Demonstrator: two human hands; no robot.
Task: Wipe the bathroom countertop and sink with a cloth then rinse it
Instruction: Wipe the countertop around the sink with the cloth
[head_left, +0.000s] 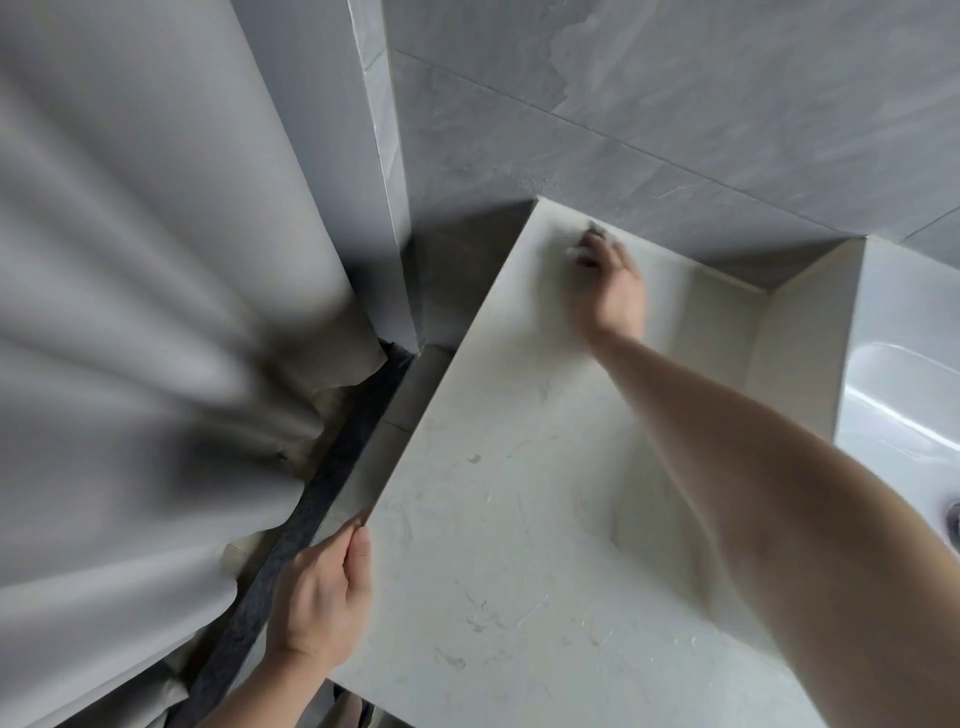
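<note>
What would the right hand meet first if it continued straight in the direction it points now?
Probably the grey tiled wall. The right hand reaches toward the countertop's far edge, where that wall rises; depth is blurred.

Matt stone countertop (519, 545), glossy ceramic sink (904, 364)

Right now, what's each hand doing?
Left hand: grips the countertop edge, thumb on top.
Right hand: at the far corner, blurred; seems to hold a small cloth, grip cannot be told.
</note>
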